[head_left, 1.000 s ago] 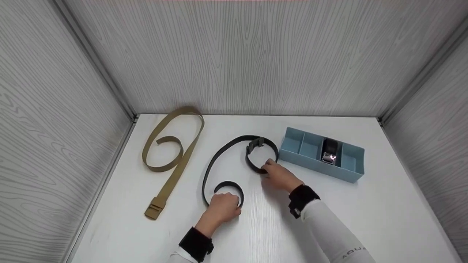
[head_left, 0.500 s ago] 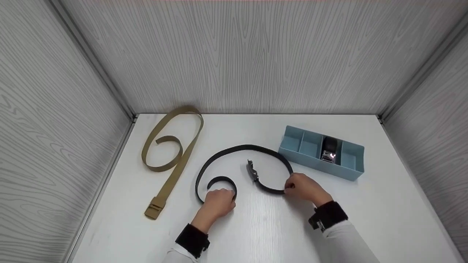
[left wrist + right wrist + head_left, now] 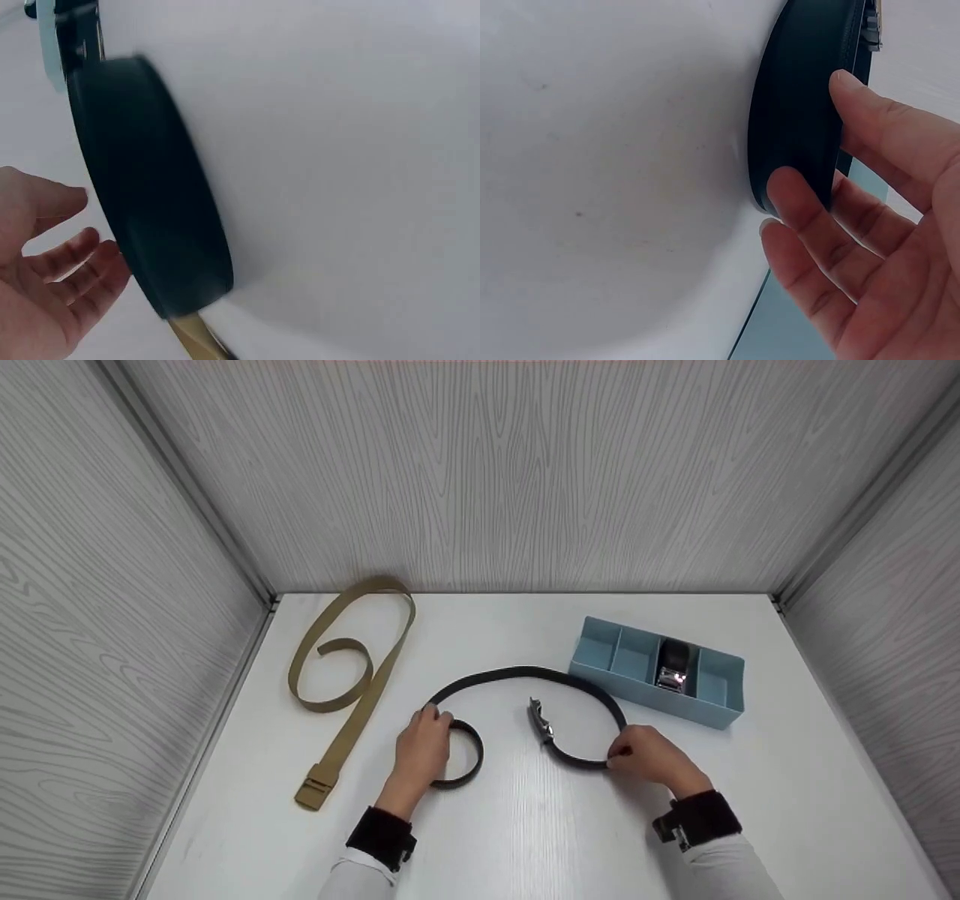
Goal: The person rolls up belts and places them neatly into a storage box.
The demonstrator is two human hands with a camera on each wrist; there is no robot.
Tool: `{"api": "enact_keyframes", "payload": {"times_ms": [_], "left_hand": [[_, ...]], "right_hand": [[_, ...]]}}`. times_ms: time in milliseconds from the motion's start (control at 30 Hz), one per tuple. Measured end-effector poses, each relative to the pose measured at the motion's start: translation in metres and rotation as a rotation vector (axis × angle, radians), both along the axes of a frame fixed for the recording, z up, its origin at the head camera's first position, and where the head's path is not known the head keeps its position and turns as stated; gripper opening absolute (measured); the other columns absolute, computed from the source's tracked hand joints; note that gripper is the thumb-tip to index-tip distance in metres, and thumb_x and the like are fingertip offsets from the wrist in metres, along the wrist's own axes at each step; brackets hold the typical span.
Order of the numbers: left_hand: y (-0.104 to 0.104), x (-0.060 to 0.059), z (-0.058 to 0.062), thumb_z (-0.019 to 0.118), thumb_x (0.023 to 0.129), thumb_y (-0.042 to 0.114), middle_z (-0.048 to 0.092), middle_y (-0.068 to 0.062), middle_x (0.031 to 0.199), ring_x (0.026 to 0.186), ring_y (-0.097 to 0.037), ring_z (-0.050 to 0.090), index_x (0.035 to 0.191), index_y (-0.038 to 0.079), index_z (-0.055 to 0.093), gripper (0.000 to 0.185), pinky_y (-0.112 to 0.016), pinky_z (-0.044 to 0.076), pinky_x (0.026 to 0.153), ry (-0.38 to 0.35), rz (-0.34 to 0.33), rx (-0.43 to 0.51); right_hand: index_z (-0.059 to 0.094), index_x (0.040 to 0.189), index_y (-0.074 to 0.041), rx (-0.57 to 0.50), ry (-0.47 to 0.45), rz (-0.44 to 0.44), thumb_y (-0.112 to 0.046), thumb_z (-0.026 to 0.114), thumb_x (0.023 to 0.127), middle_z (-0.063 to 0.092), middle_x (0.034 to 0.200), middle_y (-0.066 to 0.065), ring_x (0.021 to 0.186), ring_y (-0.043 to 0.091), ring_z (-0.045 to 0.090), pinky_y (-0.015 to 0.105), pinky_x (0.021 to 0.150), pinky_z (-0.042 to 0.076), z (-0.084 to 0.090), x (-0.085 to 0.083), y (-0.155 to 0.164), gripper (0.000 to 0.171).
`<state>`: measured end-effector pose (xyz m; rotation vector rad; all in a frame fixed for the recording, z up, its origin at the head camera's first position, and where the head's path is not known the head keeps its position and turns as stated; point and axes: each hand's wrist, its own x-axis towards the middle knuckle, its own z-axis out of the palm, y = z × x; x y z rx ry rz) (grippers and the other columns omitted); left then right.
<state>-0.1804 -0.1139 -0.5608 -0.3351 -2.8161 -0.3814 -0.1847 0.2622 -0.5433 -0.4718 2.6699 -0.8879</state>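
A black belt point(image 3: 525, 671) stands on its edge in a wide arc on the white table, its metal buckle point(image 3: 540, 721) at the inner right end. The other end curls into a small loop at the left. My right hand point(image 3: 654, 757) grips the belt's right bend; in the right wrist view, thumb and fingers lie round the black strap point(image 3: 802, 105). At the left my left hand point(image 3: 421, 746) is beside the small loop, fingertips at the belt. In the left wrist view its thumb stands apart from the loosely bent fingers point(image 3: 97, 281).
A tan webbing belt point(image 3: 360, 720) with a plastic buckle lies at the left. Behind the right hand stands a blue divided box point(image 3: 645, 694) with a rolled black belt point(image 3: 673, 660) in one compartment. Grey wood-grain walls point(image 3: 487, 472) close off the back and sides.
My right hand has pulled the buckle end right and toward me, widening the arc. My left hand has moved from the small loop's near side to its left.
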Motion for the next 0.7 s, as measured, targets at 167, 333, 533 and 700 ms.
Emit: {"api": "enact_keyframes", "payload": {"times_ms": [167,333,533,700], "left_hand": [[-0.009,0.000,0.001,0.074,0.084,0.006,0.058,-0.018,0.093,0.077,-0.036,0.062,0.103,0.003,0.063,0.022,-0.044,0.052,0.059,-0.142,0.052,0.004],[-0.009,-0.001,0.001,0.063,0.092,0.003,0.060,-0.016,0.087,0.073,-0.032,0.065,0.106,0.005,0.063,0.014,-0.041,0.052,0.061,-0.280,-0.010,0.159],[-0.006,-0.001,0.001,0.056,0.093,-0.004,0.061,-0.011,0.092,0.087,-0.023,0.061,0.108,0.000,0.069,0.019,-0.038,0.051,0.075,-0.412,-0.223,0.274],[0.000,0.001,-0.002,0.061,0.089,-0.006,0.064,-0.009,0.091,0.089,-0.022,0.064,0.103,0.001,0.071,0.018,-0.035,0.052,0.077,-0.347,-0.320,0.172]], "right_hand": [[0.077,0.083,-0.010,0.002,0.007,-0.005,-0.005,0.074,0.081,0.069,0.082,-0.003,0.076,0.014,0.059,0.037,0.070,0.050,-0.002,0.000,-0.003,0.006],[0.077,0.083,-0.009,0.018,-0.004,-0.024,-0.010,0.076,0.082,0.069,0.081,-0.005,0.075,0.011,0.059,0.036,0.070,0.050,-0.005,-0.001,-0.008,0.002],[0.076,0.082,-0.007,0.013,0.068,0.025,-0.013,0.076,0.083,0.067,0.079,-0.005,0.073,0.011,0.058,0.035,0.068,0.049,-0.009,-0.002,-0.014,0.006],[0.075,0.089,-0.006,0.028,0.101,0.046,-0.010,0.074,0.083,0.064,0.083,-0.002,0.076,0.012,0.058,0.035,0.070,0.049,-0.009,-0.001,-0.020,0.008]]}}
